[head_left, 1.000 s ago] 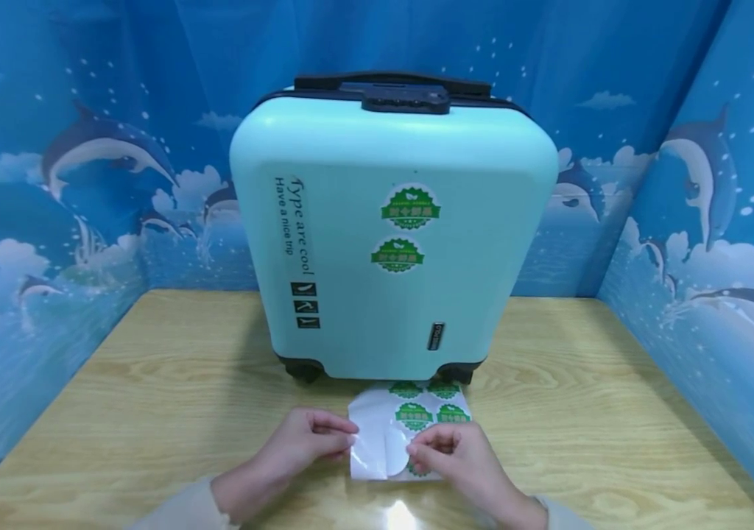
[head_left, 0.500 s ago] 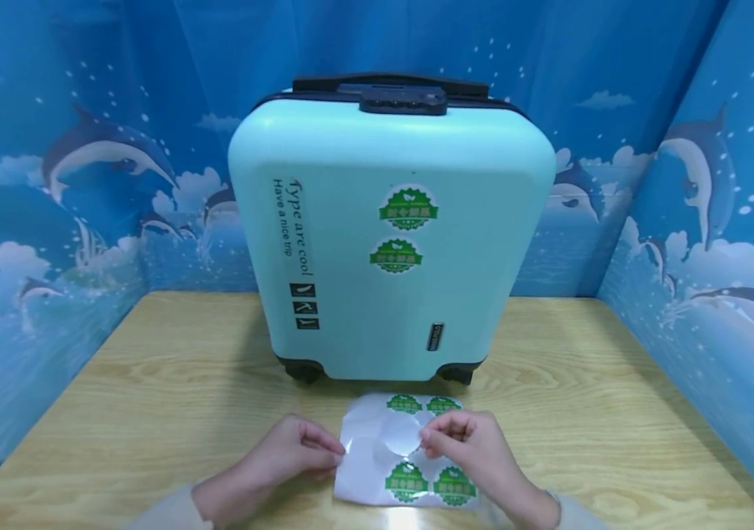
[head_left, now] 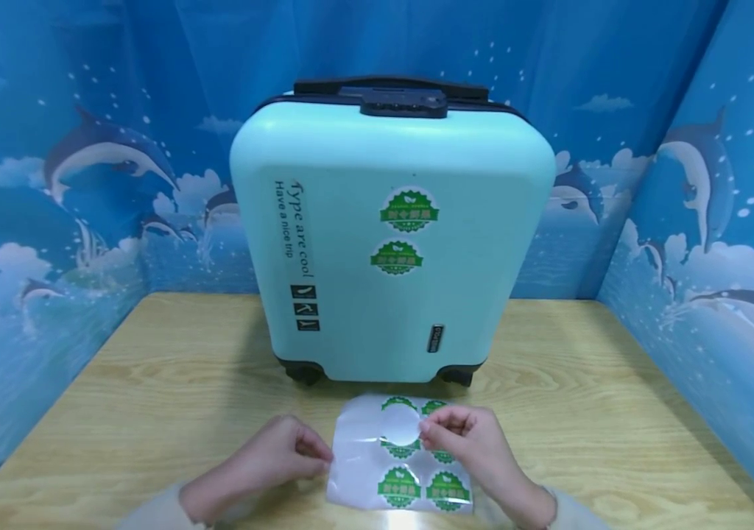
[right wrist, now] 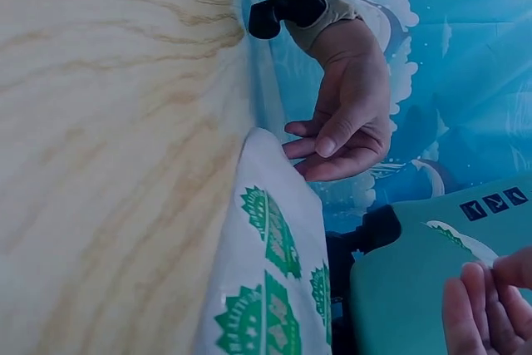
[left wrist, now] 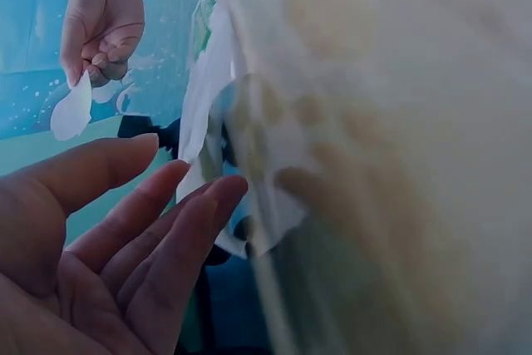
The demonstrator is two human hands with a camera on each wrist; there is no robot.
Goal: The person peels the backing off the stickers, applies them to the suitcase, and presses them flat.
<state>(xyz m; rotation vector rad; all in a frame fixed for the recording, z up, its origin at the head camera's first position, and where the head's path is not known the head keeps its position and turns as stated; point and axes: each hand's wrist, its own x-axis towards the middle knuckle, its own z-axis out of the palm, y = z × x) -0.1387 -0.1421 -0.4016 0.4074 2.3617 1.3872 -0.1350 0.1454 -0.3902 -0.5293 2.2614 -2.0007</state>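
Note:
My right hand (head_left: 476, 445) pinches the edge of a round sticker (head_left: 400, 426) between thumb and fingertips, above the sticker sheet. The sticker's white back faces up in the head view; its green print shows in the right wrist view. On the table lies the white sheet (head_left: 353, 467), bearing several green round stickers and a bare left part. My left hand (head_left: 287, 450) is at the sheet's left edge. In the left wrist view its thumb and fingers (left wrist: 170, 263) stand apart, gripping nothing. Whether the fingertips touch the sheet is hard to tell.
Behind the sheet stands a mint-green suitcase (head_left: 350, 316) with black wheels. Two green stickers, an upper one (head_left: 409, 210) and a lower one (head_left: 397, 258), are on its front. The wooden table (head_left: 171, 390) is enclosed by blue dolphin-print curtains (head_left: 171, 59).
The right hand has lifted the round sticker off the sheet and moved it up. The sheet has shifted toward the person and slightly left. The left hand has drawn slightly left.

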